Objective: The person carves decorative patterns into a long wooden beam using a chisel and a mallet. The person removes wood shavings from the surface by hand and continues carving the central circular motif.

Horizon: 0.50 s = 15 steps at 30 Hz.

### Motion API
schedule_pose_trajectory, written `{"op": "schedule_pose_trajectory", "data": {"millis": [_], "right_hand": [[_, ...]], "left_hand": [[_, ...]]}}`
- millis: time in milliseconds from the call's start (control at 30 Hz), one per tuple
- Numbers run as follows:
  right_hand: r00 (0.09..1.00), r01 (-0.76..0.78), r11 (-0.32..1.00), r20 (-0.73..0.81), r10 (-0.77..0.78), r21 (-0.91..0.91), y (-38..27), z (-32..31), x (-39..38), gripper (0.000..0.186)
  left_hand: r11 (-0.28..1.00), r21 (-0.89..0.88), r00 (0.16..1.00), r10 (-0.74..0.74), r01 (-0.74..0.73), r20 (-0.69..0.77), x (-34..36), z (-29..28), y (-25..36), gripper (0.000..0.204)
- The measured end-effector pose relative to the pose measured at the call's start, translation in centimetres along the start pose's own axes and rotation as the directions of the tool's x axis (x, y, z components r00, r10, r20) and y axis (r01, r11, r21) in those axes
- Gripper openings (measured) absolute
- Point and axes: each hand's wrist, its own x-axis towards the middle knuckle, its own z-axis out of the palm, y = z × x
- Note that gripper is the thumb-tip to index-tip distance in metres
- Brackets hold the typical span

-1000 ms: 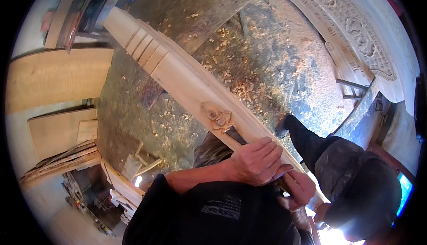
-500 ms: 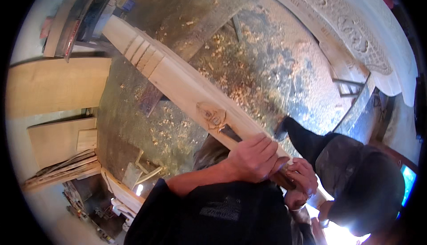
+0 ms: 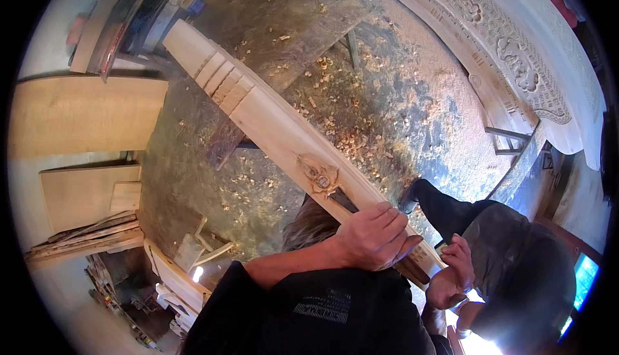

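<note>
A long pale wooden beam (image 3: 274, 123) slants from the upper left down to my body, with grooves cut across its far part. A carved ornament (image 3: 319, 174) and a dark slot (image 3: 342, 199) lie on its near half. My left hand (image 3: 377, 236) is closed round the beam just below the slot. Beside the beam's near end, my right hand (image 3: 451, 274) is lifted off the wood, fingers loosely bent and nothing visible in them. A dark recess (image 3: 412, 270) shows in the beam between my hands.
A person in dark clothes (image 3: 522, 258) bends close by on the right. Under the beam stands a low wooden bench (image 3: 296, 58) on a floor strewn with shavings (image 3: 361, 142). A large carved panel (image 3: 509, 52) curves along the upper right; boards (image 3: 90, 197) lean at left.
My right hand has come away from the beam's near end, moving slightly right and down. My left hand keeps its hold. The beam sits slightly further right in view.
</note>
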Motion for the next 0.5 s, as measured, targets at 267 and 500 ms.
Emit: {"op": "schedule_pose_trajectory", "data": {"millis": [267, 500], "right_hand": [[0.994, 0.024, 0.999, 0.106, -0.019, -0.045, 0.3, -0.2, 1.4, 0.092], [0.953, -0.075, 0.972, 0.269, 0.136, -0.223, -2.3, -0.1, 2.1, 0.037]], "left_hand": [[0.999, 0.022, 0.998, -0.050, 0.049, 0.027, 0.0, -0.1, 0.1, 0.019], [0.997, 0.060, 0.996, -0.059, 0.055, 0.073, -0.3, -0.1, 0.2, 0.023]]}}
